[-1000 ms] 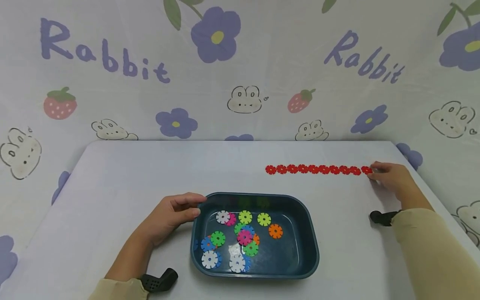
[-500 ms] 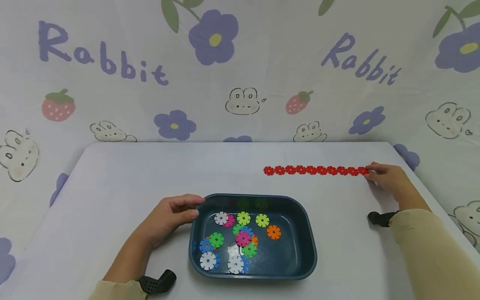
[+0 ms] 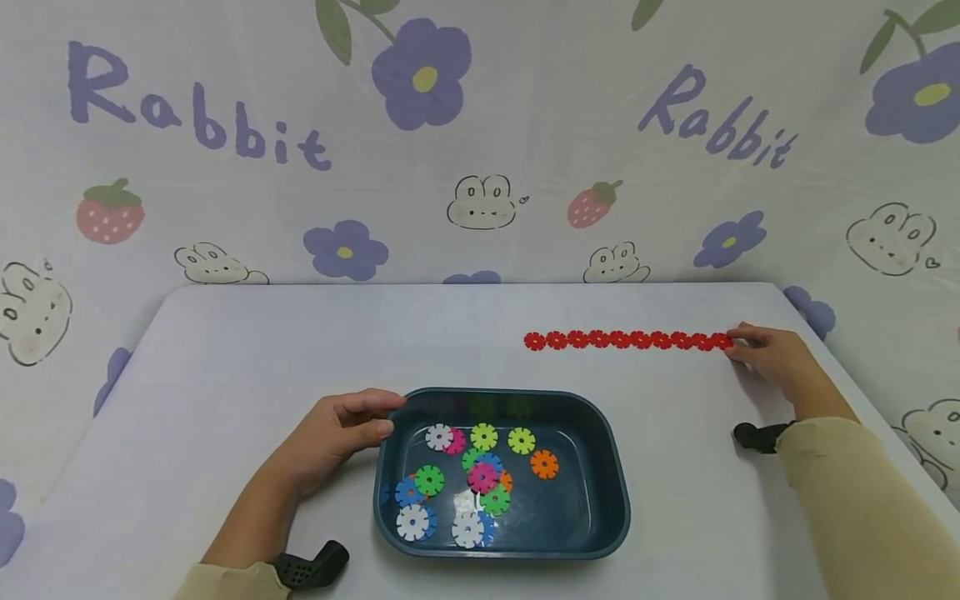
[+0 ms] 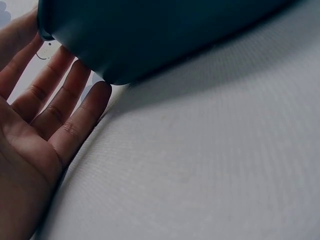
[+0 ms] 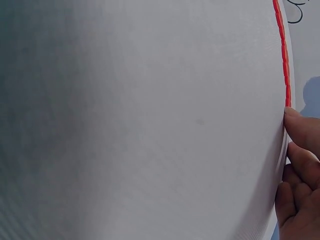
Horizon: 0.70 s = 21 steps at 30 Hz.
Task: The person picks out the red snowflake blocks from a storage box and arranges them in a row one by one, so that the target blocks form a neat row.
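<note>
A row of several red notched plastic discs [image 3: 619, 340] lies flat near the back right of the table, edge to edge. At its right end my right hand [image 3: 772, 362] pinches the last red disc [image 3: 722, 342] between thumb and forefinger. The right wrist view shows the row [image 5: 285, 55] edge-on, leading to the thumb tip. My left hand [image 3: 337, 437] rests at the upper left corner of a dark blue tray [image 3: 617, 500], fingertips at its rim. In the left wrist view, fairly straight fingers [image 4: 82, 110] lie along the tray's outer wall [image 4: 125, 40].
Inside the tray lie loose discs, some overlapping: white discs [image 3: 412, 522], green, blue, pink, yellow-green, and an orange disc [image 3: 544, 465] apart on the right. The white table [image 3: 225, 350] ends at a patterned cloth backdrop [image 3: 247, 200]. Black wrist cameras [image 3: 756, 437] sit on both wrists.
My right hand has brought the last red disc left against the row, closing the small gap there. The left hand stays at the tray corner; the whole view shifts slightly.
</note>
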Tool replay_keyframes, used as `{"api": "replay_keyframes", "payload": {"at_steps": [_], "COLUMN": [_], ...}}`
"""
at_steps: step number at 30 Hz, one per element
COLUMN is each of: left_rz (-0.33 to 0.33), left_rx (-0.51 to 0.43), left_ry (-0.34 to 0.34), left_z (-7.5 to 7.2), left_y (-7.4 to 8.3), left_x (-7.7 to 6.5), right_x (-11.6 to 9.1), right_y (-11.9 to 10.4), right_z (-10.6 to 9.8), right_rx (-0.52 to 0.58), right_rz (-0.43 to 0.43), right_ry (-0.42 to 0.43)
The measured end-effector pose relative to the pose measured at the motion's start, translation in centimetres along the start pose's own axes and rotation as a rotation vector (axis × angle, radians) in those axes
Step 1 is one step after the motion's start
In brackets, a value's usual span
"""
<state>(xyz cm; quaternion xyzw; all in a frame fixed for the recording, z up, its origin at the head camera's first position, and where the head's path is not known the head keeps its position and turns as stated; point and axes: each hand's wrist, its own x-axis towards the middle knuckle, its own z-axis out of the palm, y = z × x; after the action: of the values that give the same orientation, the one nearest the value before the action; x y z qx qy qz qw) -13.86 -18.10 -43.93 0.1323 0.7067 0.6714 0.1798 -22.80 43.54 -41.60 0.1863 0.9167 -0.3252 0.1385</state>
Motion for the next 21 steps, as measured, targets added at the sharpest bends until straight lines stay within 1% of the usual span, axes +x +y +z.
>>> {"api": "replay_keyframes", "payload": {"at_steps": [6,9,13,15,18,21], "left_rz": [-0.001,-0.006,-0.020,-0.032,-0.051,-0.058], "left_rx": [0.006,0.023,0.043,0.053,0.070,0.101], "left_ry": [0.002,0.008,0.008,0.005,0.000,-0.021], "left_z": [-0.1,-0.2,-0.4,-0.5,-0.6,-0.8], "left_y": [0.2,0.3,0.3,0.3,0.4,0.7], "left_x": [-0.1,0.2,0.7,1.0,1.4,1.7], "right_x": [0.1,0.1,0.1,0.2,0.3,0.1], "right_y": [-0.5,-0.8,-0.7,-0.5,-0.3,-0.8], "right_z": [0.1,0.1,-0.3,-0.6,-1.3,-1.8], "right_rx": [-0.020,-0.018,-0.030,-0.063,-0.121,-0.172], "right_rz": [0.000,0.010,-0.006,-0.030,-0.062,-0.089], "right_ry": [-0.005,-0.001,-0.005,-0.021,-0.069,-0.112]}}
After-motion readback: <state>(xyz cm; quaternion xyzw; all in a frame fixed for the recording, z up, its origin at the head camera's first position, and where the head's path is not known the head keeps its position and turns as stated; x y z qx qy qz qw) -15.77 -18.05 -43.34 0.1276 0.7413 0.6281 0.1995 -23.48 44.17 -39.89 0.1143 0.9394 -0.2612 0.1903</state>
